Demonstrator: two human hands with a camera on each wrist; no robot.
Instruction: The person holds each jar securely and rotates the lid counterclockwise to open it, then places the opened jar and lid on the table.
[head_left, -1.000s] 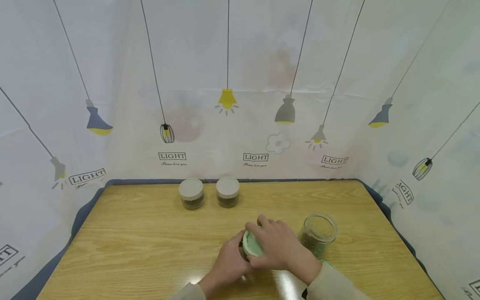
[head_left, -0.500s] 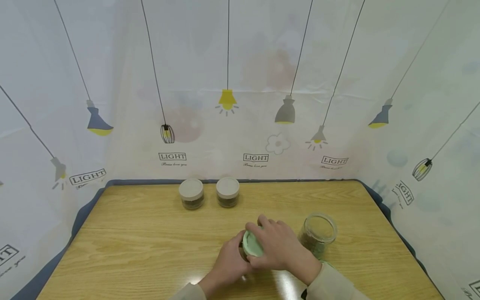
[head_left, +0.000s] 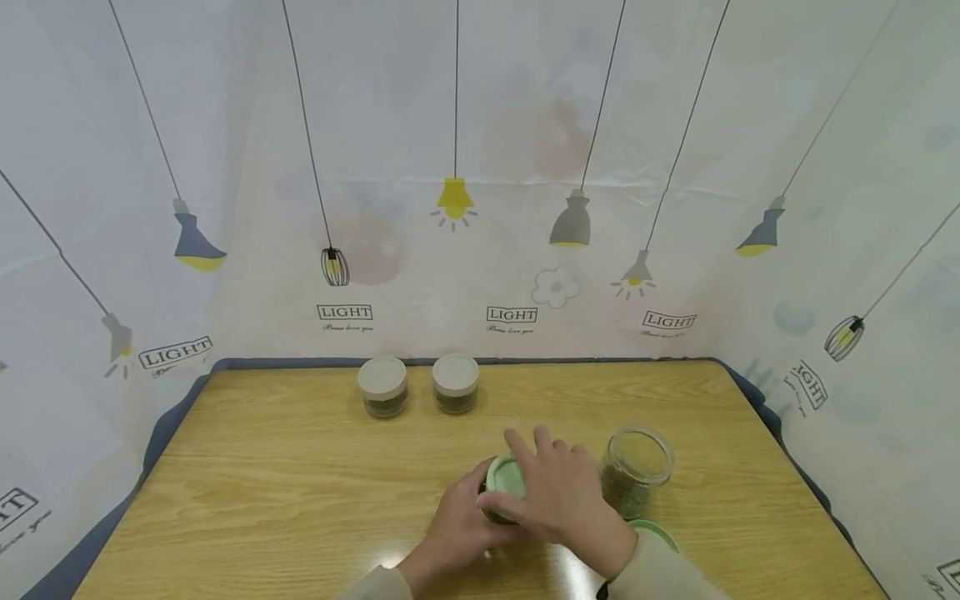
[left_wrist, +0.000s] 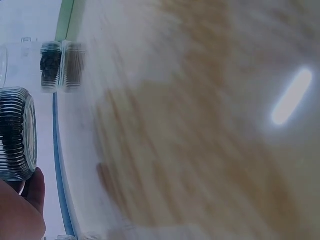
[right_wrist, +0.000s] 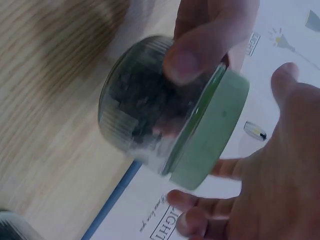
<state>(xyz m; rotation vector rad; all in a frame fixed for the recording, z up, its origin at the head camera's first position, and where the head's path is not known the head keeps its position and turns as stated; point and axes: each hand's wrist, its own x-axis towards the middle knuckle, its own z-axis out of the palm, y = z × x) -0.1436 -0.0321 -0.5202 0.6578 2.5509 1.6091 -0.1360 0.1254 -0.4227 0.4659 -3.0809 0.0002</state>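
A ribbed glass jar point(right_wrist: 145, 95) with dark contents wears a pale green lid point(right_wrist: 212, 130). My left hand point(head_left: 461, 517) grips the jar's body, its thumb lying along the glass in the right wrist view. Over the lid, my right hand point(head_left: 566, 492) has its fingers and thumb spread. In the right wrist view that hand point(right_wrist: 280, 170) stands around the lid with a gap at the thumb; whether a rear finger touches the lid is hidden. The left wrist view catches only part of the jar point(left_wrist: 15, 135) and the left hand point(left_wrist: 20, 215).
To the right stands an uncovered glass jar point(head_left: 626, 492) with dark contents. A green lid point(head_left: 660, 533) lies near it, partly behind the right sleeve. Two jars with white lids, one point(head_left: 382, 387) left of the other point(head_left: 455, 385), stand at the wooden table's point(head_left: 262, 467) back edge.
The right hand's fingers have loosened from the lid and spread apart, the hand shifting slightly. More of the second green lid shows by the sleeve. The left hand keeps its grip.
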